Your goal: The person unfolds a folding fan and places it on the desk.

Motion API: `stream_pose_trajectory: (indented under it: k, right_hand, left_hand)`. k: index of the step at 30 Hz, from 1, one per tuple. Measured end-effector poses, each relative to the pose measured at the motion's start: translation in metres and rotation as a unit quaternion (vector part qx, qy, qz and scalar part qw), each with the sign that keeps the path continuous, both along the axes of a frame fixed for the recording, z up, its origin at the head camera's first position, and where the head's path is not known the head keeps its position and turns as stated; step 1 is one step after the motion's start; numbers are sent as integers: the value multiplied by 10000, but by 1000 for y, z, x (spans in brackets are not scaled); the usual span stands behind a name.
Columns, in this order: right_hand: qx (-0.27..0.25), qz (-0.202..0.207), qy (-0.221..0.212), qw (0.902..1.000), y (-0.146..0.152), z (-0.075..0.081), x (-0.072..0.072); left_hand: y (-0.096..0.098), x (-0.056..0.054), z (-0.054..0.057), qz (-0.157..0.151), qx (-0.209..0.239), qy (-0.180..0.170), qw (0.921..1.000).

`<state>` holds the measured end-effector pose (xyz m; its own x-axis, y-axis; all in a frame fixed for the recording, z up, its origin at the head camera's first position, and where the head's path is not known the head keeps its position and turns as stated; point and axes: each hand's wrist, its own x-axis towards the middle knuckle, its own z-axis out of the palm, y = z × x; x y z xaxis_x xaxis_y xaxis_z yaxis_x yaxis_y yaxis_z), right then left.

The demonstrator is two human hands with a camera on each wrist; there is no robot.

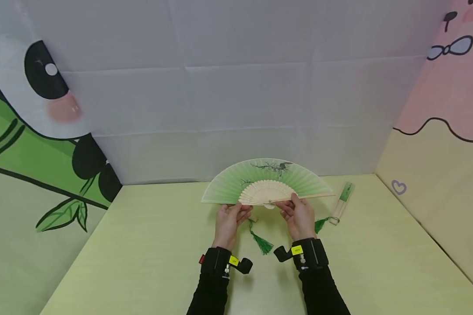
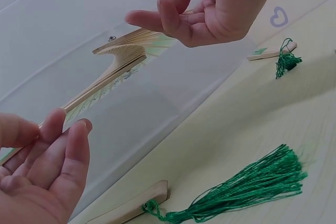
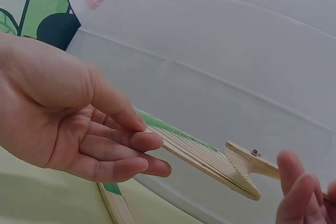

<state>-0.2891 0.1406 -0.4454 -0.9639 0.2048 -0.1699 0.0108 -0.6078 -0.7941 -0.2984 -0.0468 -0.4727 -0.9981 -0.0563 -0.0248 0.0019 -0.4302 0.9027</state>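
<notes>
- Spread fan (image 1: 228,181): already wide; left hand (image 1: 227,225) and right hand (image 1: 301,218) pinch its lower edge.
- Folded fan (image 1: 344,194), right of it: unopened.
- Partly hidden fan (image 2: 131,204), below it: seemingly unopened.

Text: none legible | left wrist label (image 1: 234,260), right wrist label (image 1: 297,250): too small
</notes>
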Motion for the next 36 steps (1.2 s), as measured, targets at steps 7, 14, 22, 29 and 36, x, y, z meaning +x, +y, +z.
stream_pose_trajectory:
  k: [7, 14, 22, 29, 36]
  right_hand:
    - [27, 28, -6, 10000, -6, -1, 1]
    - [357, 44, 200, 9992, -13, 5, 3]
    - [636, 47, 287, 9976, -32, 10, 8]
    - [-14, 561, 224, 9982, -79, 13, 6]
    - [-980, 1516, -142, 9835, -154, -3, 21]
  left_hand:
    - [-6, 2, 0, 77, 24, 25, 10000]
    - [-11, 1, 0, 150, 150, 126, 9997]
    - [-29, -2, 3, 277, 220, 275, 9990]
    - [-85, -9, 12, 529, 87, 271, 9982]
    - [-177, -9, 19, 631, -630, 5, 9960]
